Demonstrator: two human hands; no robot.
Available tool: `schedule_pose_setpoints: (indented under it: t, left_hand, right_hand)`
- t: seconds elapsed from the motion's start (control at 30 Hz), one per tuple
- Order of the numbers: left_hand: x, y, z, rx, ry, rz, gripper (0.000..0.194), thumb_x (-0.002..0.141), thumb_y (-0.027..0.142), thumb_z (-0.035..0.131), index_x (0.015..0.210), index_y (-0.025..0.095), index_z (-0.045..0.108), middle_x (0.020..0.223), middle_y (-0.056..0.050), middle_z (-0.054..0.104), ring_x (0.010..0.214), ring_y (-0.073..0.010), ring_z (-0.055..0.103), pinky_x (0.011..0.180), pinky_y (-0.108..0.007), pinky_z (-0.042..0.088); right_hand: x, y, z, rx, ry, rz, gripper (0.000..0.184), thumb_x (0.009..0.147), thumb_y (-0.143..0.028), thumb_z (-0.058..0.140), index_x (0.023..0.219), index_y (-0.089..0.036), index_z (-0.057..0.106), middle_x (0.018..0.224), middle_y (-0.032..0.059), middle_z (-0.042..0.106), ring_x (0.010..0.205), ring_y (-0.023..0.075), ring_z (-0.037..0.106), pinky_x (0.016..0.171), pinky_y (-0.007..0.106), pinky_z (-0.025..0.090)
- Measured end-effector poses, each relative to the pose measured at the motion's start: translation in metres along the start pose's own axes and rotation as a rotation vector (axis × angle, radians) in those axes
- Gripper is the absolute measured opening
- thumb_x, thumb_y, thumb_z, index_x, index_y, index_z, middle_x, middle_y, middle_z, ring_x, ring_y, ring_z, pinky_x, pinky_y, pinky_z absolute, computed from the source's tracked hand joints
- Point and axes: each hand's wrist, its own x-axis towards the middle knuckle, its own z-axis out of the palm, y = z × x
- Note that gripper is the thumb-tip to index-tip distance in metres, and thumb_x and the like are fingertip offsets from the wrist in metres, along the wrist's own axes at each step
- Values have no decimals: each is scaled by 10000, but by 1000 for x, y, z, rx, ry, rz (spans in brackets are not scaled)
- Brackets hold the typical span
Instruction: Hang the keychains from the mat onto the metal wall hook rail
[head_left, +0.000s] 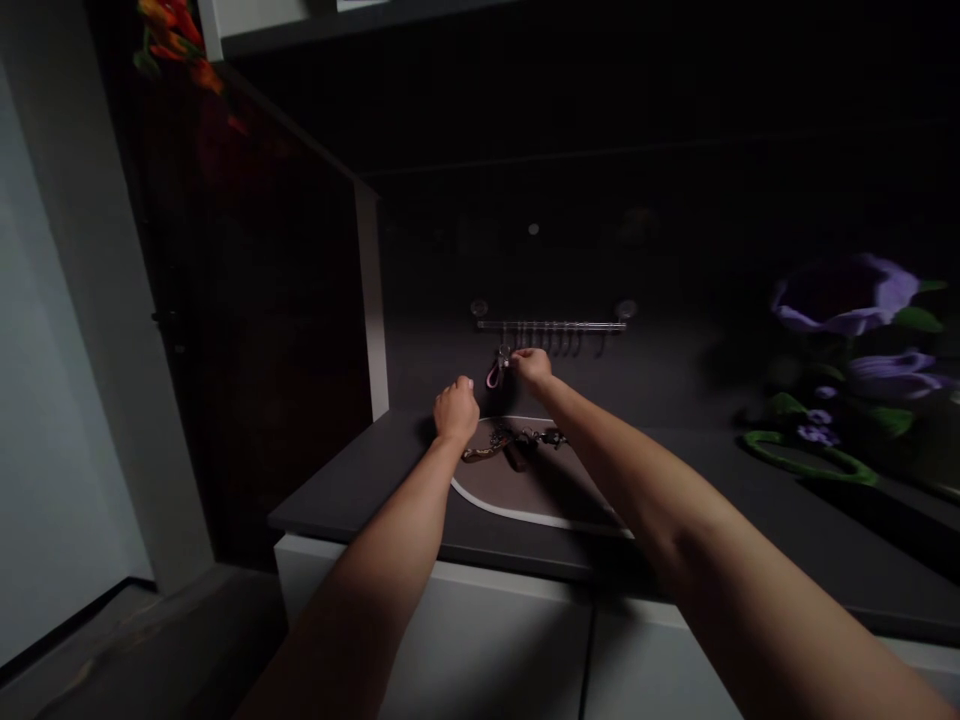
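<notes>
A clear hook rail [551, 326] with several hooks is fixed to the dark back wall. Below its left end hangs a bunch of keys [504, 358] on a ring, with a pink strap loop [493, 376]. My right hand [532, 366] pinches at the right side of this bunch. Lower and to the left, my left hand [456, 410] is closed above the counter; what its curled fingers hold, if anything, is hidden. Under both hands, more keys and straps [516, 440] lie on a brown mat [517, 490] with a white rim.
The dark countertop [337, 480] has white cabinet doors [480, 640] below it. Purple flowers with green leaves [847, 300] stand at the right. A shelf [360, 30] overhangs the counter. At the left are a dark door [247, 330] and orange flowers [176, 35].
</notes>
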Motion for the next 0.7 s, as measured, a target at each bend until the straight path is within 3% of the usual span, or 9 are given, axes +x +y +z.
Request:
schedule_pose_setpoints:
  t: [0.13,0.23,0.4,0.53,0.7]
  left_hand:
    - [-1,0,-4,-28,-32,22,340,910,260,221,991,169,539,955,-114,642,876,-198,602,735,-295,403]
    - [-1,0,-6,-60,-80,76,325,909,264,242,999,180,543,957,-105,640,890,-185,595,755,-284,401]
    - [-2,-1,-1,-172,-180,211,245,870,253,367,962,204,589,967,-68,644,906,-160,578,778,-253,402]
    - [-2,0,6,-307,-296,320,210,816,214,437,877,183,635,899,-46,660,842,-148,579,757,-241,416]
    - [-6,3,8,-392,-406,421,212,764,223,496,879,162,664,903,-42,669,823,-140,580,777,-239,428]
  right_hand:
    - [-16,-10,-13,6,-39,45,71,646,-168,601,701,-122,605,554,8,574,512,88,527,548,204,435]
    - [-37,-17,-25,125,-150,88,44,668,-133,586,711,-133,576,582,10,574,492,72,504,499,190,412]
    - [-77,-13,-49,249,-253,91,69,709,-128,564,764,-153,530,694,32,622,550,82,544,548,211,442]
    - [-98,13,-64,95,-272,23,121,737,-160,536,855,-147,558,725,38,635,565,90,542,569,226,441]
    - [-112,42,-78,-208,-256,-212,125,740,-191,534,836,-155,606,786,35,646,701,118,561,703,249,431]
